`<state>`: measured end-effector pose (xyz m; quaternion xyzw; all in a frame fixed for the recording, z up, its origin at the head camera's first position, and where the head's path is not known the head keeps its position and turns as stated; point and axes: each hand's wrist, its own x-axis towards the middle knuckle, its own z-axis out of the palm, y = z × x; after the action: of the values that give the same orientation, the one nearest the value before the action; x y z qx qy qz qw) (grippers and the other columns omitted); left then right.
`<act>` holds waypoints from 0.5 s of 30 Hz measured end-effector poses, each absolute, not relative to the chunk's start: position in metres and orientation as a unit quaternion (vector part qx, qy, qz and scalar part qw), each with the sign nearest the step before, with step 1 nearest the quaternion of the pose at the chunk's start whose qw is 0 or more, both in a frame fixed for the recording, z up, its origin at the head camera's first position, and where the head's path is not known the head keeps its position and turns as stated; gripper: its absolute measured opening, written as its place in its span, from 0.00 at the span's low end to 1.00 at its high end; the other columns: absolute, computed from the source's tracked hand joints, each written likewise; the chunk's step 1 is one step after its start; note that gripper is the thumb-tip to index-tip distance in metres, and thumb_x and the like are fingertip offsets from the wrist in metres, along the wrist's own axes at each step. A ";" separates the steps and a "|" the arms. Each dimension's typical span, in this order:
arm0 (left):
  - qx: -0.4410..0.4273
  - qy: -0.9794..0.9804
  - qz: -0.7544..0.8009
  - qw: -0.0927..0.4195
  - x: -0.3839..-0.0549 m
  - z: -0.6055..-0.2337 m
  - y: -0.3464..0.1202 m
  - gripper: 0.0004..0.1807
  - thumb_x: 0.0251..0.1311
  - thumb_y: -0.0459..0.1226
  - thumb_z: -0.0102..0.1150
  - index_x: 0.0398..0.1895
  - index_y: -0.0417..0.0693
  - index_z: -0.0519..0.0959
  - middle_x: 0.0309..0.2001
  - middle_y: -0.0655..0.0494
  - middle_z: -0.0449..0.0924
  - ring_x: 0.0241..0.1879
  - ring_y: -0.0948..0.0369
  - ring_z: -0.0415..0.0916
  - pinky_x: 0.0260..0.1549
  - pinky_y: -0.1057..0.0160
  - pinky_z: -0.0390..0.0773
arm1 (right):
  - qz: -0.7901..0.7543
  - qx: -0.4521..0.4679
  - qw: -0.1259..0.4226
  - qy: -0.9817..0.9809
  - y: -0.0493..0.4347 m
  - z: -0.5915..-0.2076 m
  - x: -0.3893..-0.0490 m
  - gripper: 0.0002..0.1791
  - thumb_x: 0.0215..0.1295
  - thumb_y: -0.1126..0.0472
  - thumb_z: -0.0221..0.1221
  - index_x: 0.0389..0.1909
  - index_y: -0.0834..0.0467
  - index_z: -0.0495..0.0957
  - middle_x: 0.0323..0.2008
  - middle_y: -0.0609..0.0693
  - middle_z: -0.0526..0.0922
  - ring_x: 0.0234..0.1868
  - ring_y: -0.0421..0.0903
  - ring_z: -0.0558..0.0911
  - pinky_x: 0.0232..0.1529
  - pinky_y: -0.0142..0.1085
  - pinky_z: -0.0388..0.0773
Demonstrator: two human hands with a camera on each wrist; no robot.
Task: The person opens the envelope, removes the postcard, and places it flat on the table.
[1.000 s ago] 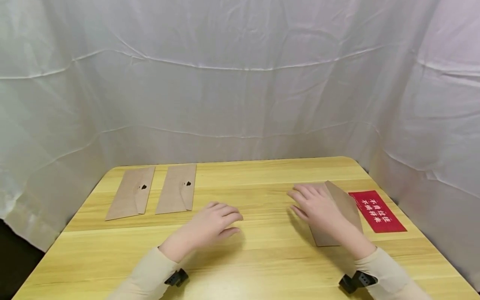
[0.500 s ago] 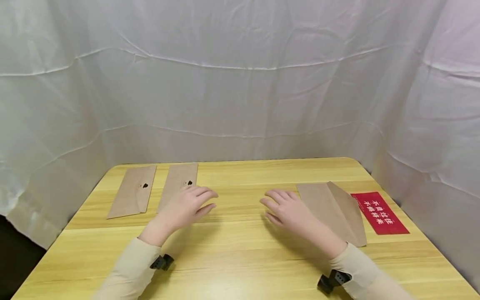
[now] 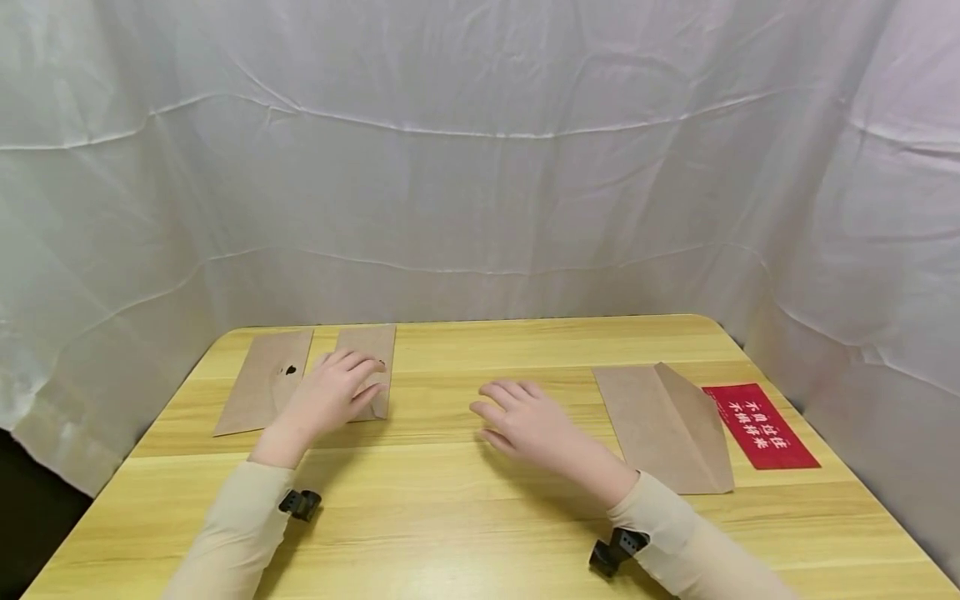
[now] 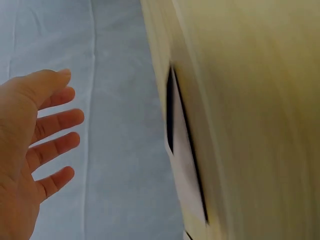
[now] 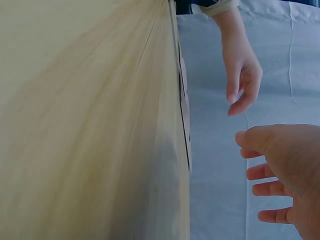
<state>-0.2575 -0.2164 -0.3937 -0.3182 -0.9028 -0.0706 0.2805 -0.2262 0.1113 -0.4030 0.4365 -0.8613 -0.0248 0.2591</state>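
Note:
My left hand hovers over the two brown envelopes at the left, its fingers spread and relaxed with nothing held. It partly hides the inner envelope; the outer envelope, with a small black print on its flap, lies just beside it. In the left wrist view the loose fingers stand apart from the envelope on the table. Over the middle of the table hangs my right hand, fingers relaxed and holding nothing. To its right lies a third brown envelope with its flap unfolded.
A red card with white characters lies beside the unfolded envelope at the right. The wooden table is enclosed by a pale curtain at the back and sides. Each wrist carries a small black camera.
Both hands have moved left. The right hand has left the unfolded envelope for the middle of the table; the left hand has come over the left envelopes. The envelopes and red card stay in place.

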 end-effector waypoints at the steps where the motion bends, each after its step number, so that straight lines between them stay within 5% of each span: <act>1: -0.307 -0.910 -0.065 0.270 -0.258 -0.394 -0.220 0.17 0.57 0.42 0.67 0.48 0.46 0.81 0.46 0.50 0.82 0.49 0.50 0.76 0.50 0.44 0.74 | -0.024 0.436 0.252 -0.864 0.108 -0.403 -0.227 0.20 0.64 0.47 0.61 0.54 0.49 0.76 0.56 0.49 0.79 0.59 0.50 0.77 0.54 0.47 0.78; 15: -0.171 -0.981 -0.066 0.062 -0.261 -0.402 -0.248 0.31 0.64 0.49 0.58 0.67 0.44 0.69 0.70 0.36 0.64 0.72 0.36 0.54 0.65 0.26 0.49 | -0.030 0.447 0.171 -0.877 0.068 -0.402 -0.227 0.22 0.70 0.46 0.54 0.61 0.48 0.73 0.61 0.48 0.75 0.65 0.48 0.73 0.64 0.47 0.71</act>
<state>-0.2610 -0.2480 -0.4019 -0.1710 -0.9811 -0.0662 0.0621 -0.2273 0.0677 -0.4022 0.4475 -0.8773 -0.0298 0.1708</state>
